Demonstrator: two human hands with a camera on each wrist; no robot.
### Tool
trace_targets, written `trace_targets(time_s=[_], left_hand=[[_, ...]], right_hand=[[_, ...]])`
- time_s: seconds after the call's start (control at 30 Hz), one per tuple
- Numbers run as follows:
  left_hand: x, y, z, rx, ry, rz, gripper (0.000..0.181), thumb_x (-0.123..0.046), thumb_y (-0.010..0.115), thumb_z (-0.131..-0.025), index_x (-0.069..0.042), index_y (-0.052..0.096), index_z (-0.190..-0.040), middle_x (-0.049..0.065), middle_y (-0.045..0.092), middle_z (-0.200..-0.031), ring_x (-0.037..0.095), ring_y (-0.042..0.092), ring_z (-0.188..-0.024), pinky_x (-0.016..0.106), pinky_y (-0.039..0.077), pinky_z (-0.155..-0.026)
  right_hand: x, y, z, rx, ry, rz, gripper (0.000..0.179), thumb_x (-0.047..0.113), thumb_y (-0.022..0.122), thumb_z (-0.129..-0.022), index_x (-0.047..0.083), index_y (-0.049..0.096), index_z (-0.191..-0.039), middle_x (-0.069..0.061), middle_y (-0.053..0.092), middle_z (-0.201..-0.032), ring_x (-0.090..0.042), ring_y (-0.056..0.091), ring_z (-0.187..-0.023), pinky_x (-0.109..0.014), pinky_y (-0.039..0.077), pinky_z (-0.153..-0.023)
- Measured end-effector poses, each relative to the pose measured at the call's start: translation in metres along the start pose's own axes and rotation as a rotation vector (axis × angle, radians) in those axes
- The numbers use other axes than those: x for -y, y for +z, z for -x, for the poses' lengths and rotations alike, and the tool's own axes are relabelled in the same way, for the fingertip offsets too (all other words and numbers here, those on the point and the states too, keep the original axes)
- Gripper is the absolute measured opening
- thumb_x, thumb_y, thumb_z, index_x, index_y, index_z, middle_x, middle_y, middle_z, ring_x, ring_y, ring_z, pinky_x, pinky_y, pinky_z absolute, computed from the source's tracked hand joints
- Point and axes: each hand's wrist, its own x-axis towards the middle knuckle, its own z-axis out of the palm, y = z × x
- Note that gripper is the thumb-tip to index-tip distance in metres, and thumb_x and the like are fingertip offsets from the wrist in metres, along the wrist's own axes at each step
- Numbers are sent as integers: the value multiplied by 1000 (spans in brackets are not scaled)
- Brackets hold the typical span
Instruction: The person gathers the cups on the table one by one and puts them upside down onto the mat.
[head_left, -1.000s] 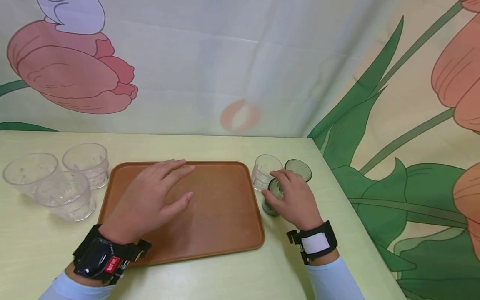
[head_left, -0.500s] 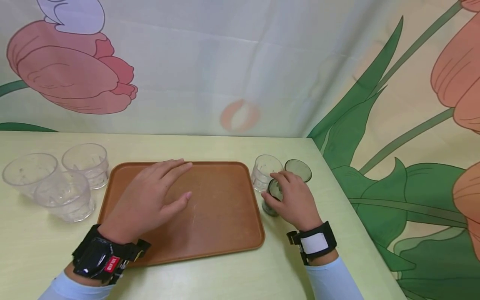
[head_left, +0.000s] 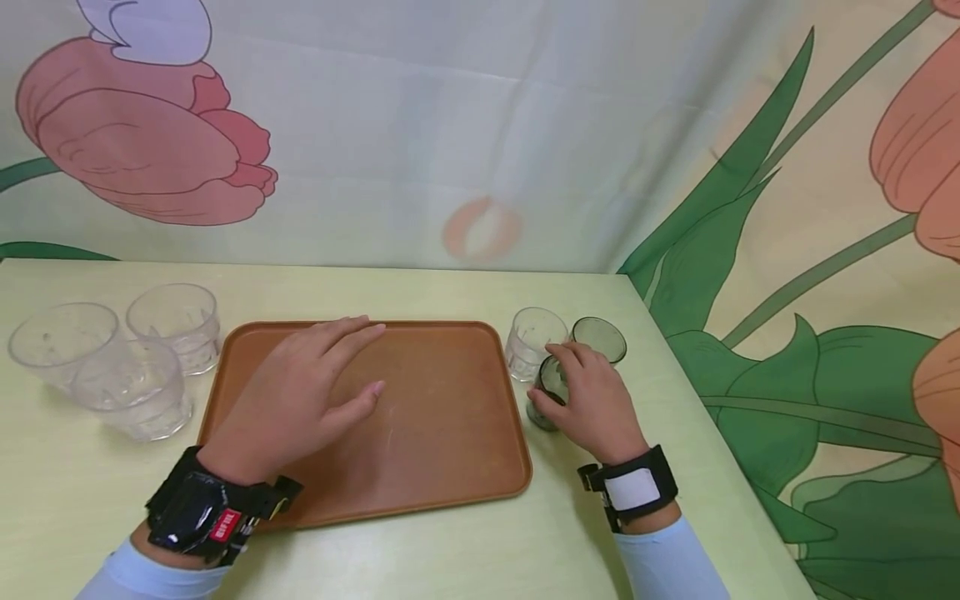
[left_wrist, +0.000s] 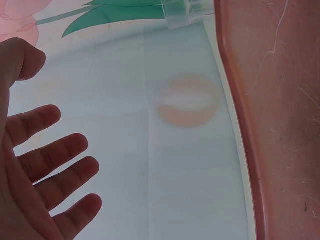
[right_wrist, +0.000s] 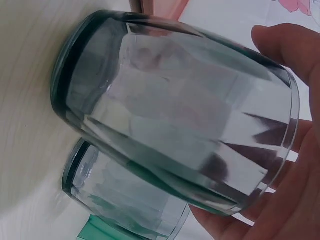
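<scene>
My right hand is at a smoky green drinking glass just beyond the tray's right side. In the right wrist view the thumb lies along one side of this glass near its rim, with fingers around the other side. The glass stands upright, its base on the table. Behind it are a second green glass and a clear glass. My left hand hovers, fingers spread and holding nothing, over the left part of a brown tray. The left wrist view shows its loose fingers apart from the tray.
Three clear glasses, a rear one, a left one and a front one, stand close together left of the tray. A pale table ends at a printed curtain behind and another flowered cloth on the right.
</scene>
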Motion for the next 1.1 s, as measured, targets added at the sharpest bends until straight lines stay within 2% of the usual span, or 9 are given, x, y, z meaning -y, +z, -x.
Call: trace_targets(time_s=[0.4,0.73,0.93,1.1], left_hand=[[1,0,1,-8,2,-4,59,-41,65,-88,-11,58,-139,13,59,-138,33,59,-124,55,49,-100],[0,-2,1,6,-13,-10,60,-41,66,-89,-9,58,-139,14,59,-138,33,57,-126,54,49,-102],[0,-1,1,2,-10,-8,60,-42,65,-89,-9,57,-139,14,59,-138,33,57,-126,53,48,-103],[1,-1,1,13,-14,-13,60,-41,66,-89,-9,58,-139,14,59,-138,33,58,-125,53,49,-102]], right_hand=[[3,-8,2,87,55,-34,65,44,76,-85,7,58,-135,-18,57,-132,-37,54,-124,-51,50,-100],[-2,-7,0,142,84,-5,71,51,76,-82,9,57,-136,-19,54,-129,-39,58,-114,-52,57,-83],[-5,-5,-1,158,87,-2,74,52,76,-81,10,55,-138,-20,57,-131,-39,57,-119,-53,55,-88],[-6,-4,-1,161,83,-4,73,52,77,-81,10,55,-137,-19,58,-130,-39,58,-118,-53,56,-88]])
